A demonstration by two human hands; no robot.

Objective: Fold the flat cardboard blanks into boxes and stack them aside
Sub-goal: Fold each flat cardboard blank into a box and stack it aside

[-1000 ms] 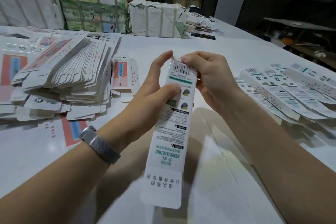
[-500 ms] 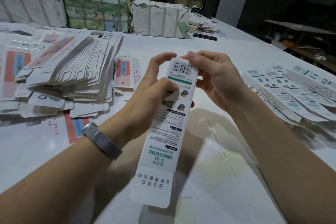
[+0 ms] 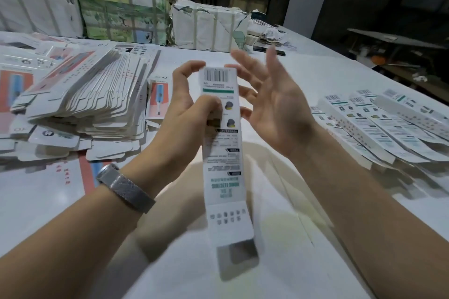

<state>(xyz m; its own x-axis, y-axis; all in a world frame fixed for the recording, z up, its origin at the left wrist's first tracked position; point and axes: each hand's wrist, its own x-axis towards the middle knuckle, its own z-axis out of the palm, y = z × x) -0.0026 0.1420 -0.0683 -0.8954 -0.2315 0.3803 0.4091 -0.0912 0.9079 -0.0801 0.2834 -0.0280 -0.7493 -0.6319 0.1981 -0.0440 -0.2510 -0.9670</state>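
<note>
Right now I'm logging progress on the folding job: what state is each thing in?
box in hand: folded into a long sleeve, near-end flap open
left hand: grips the box
right hand: open, off the box
flat blanks: stacked, unfolded
finished boxes: folded, lying side by side

One head-worn wide-angle view here, looking forward and down across the white counter (image 3: 303, 75), close over both forearms, with wrapped bundles (image 3: 209, 26) at the far edge and a dark room beyond.
</note>
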